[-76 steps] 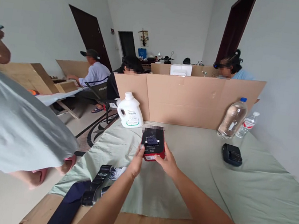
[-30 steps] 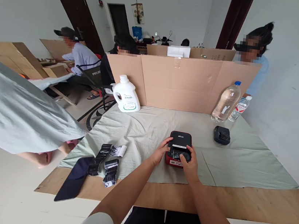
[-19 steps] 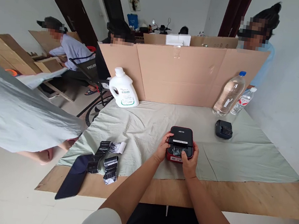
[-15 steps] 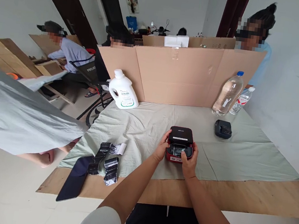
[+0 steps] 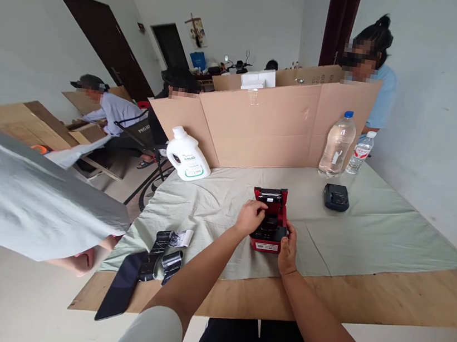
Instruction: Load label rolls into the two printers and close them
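A red and black label printer (image 5: 266,247) stands on the cloth before me with its lid (image 5: 271,195) raised, showing the dark inside. My left hand (image 5: 250,217) is at its left side, fingers curled in at the opening below the lid; whatever they may pinch is hidden. Against the right wall of the printer, my right hand (image 5: 289,250) is closed round the lower corner, thumb at the front. Left of my forearm lie a black-and-white paper roll (image 5: 181,238) and dark, crinkled label strips (image 5: 172,260), partly behind the arm.
A dark tablet (image 5: 121,286) overhangs the table's front left edge. Farther back are a white jug (image 5: 188,155), a large bottle (image 5: 337,146), a small bottle (image 5: 360,153) and a black device (image 5: 336,197). A cardboard screen (image 5: 259,130) closes the back. A person in grey (image 5: 31,195) stands left.
The printer's lid has swung up from shut to open. My left hand has moved from its left side to the opening; my right thumb has left the top front. The view has shifted slightly.
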Tool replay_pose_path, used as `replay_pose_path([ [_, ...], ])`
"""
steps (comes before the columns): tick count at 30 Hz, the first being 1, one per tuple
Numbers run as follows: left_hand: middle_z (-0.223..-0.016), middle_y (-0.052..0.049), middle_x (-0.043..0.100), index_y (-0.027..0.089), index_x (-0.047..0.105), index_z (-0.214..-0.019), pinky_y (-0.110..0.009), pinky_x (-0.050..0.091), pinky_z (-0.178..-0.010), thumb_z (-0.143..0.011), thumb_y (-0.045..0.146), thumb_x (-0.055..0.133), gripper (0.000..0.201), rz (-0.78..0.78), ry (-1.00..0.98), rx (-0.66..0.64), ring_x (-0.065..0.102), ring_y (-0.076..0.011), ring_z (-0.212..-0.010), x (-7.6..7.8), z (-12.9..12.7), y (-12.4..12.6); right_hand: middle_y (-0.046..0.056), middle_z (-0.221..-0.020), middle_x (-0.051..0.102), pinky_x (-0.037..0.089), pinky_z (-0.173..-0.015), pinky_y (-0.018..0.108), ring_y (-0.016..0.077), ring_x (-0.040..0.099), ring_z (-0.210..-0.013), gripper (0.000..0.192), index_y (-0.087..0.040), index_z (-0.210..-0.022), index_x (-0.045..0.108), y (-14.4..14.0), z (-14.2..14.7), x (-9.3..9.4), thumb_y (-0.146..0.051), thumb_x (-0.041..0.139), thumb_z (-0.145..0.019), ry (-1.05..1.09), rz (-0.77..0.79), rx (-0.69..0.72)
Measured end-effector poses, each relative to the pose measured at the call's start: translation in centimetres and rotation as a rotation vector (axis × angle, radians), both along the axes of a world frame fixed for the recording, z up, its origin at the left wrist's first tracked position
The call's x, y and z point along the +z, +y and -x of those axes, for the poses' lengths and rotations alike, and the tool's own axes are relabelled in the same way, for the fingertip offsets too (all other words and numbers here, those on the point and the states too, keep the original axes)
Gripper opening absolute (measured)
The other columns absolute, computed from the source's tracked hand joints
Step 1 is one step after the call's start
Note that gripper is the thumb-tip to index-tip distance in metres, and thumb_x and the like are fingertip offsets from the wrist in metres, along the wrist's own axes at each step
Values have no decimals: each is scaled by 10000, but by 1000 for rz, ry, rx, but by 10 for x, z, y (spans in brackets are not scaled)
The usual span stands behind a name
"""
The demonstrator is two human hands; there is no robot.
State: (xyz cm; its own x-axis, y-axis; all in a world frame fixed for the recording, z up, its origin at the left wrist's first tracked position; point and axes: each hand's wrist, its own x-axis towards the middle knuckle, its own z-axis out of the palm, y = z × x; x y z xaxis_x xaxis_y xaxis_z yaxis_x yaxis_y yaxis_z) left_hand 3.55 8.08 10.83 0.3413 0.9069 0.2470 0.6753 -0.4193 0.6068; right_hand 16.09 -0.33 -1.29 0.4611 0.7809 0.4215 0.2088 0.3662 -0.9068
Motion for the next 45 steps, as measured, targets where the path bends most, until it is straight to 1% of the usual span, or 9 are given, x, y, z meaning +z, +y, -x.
replay_pose_path([
  [7, -1113, -100, 700, 198, 684, -1064, -453, 352, -1025, -794, 233, 600, 285, 144, 822, -272, 594, -291, -1113, 28, -44, 10, 131, -1341, 498, 347, -1075, 529, 264, 461, -1261, 541, -215, -1341, 433, 5, -2, -7, -540, 375, -913, 33, -42, -12],
  [12, -1016, -203, 699, 100, 705, -879, -460, 354, -1012, -694, 229, 705, 226, 188, 837, -167, 595, -356, -1097, 24, -59, 14, 134, -1340, 498, 350, -1075, 521, 260, 464, -1256, 537, -207, -1333, 442, 5, -3, -5, -532, 383, -910, 40, -48, -6],
  [17, -1082, -103, 684, 172, 612, -1083, -388, 412, -976, -726, 278, 681, 379, 169, 662, -109, 607, -272, -1069, 22, -47, 8, 152, -1322, 507, 390, -1034, 517, 267, 480, -1234, 554, -191, -1313, 462, 5, -4, 0, -549, 399, -895, 62, -33, -3],
  [21, -989, -45, 669, 163, 561, -1074, -287, 483, -834, -717, 225, 685, 383, 304, 130, -184, 629, -178, -919, 21, -8, -1, 152, -1307, 511, 390, -1027, 526, 269, 491, -1213, 578, -184, -1307, 468, 2, -6, 4, -572, 398, -883, 60, -10, 9],
  [25, -888, -25, 638, 145, 571, -1000, -273, 507, -698, -683, 296, 734, 387, 697, -357, -319, 615, -135, -754, 36, 70, -4, 151, -1317, 495, 356, -1059, 515, 264, 481, -1217, 596, -173, -1304, 468, -1, -7, 8, -582, 397, -876, 65, 11, 14],
  [29, -863, -11, 633, 159, 597, -968, -238, 488, -589, -599, 365, 792, 465, 848, -234, -166, 606, -142, -717, 52, 159, -9, 150, -1301, 503, 367, -1042, 516, 265, 502, -1180, 603, -168, -1302, 462, -1, -8, 11, -587, 396, -874, 83, 15, 28],
  [32, -879, -21, 656, 155, 626, -953, -253, 493, -631, -624, 357, 757, 407, 804, 15, -46, 627, -184, -784, 45, 202, -21, 155, -1283, 512, 373, -1035, 515, 270, 512, -1161, 626, -168, -1300, 461, -1, -7, 13, -609, 404, -860, 102, 4, 45],
  [39, -1067, -82, 674, 202, 679, -1054, -353, 426, -923, -679, 245, 723, 380, 396, 752, -51, 571, -289, -1096, -10, 212, -57, 144, -1258, 516, 395, -1011, 463, 250, 511, -1130, 665, -138, -1281, 468, -3, -6, 18, -627, 442, -830, 136, 49, 29],
  [45, -1146, -60, 646, 221, 639, -1163, -285, 421, -953, -750, 273, 677, 419, 260, 624, 43, 566, -223, -1094, -14, 229, -51, 141, -1249, 512, 377, -1020, 484, 268, 508, -1146, 647, -157, -1266, 472, -3, -7, 18, -637, 423, -835, 122, 16, 48],
])
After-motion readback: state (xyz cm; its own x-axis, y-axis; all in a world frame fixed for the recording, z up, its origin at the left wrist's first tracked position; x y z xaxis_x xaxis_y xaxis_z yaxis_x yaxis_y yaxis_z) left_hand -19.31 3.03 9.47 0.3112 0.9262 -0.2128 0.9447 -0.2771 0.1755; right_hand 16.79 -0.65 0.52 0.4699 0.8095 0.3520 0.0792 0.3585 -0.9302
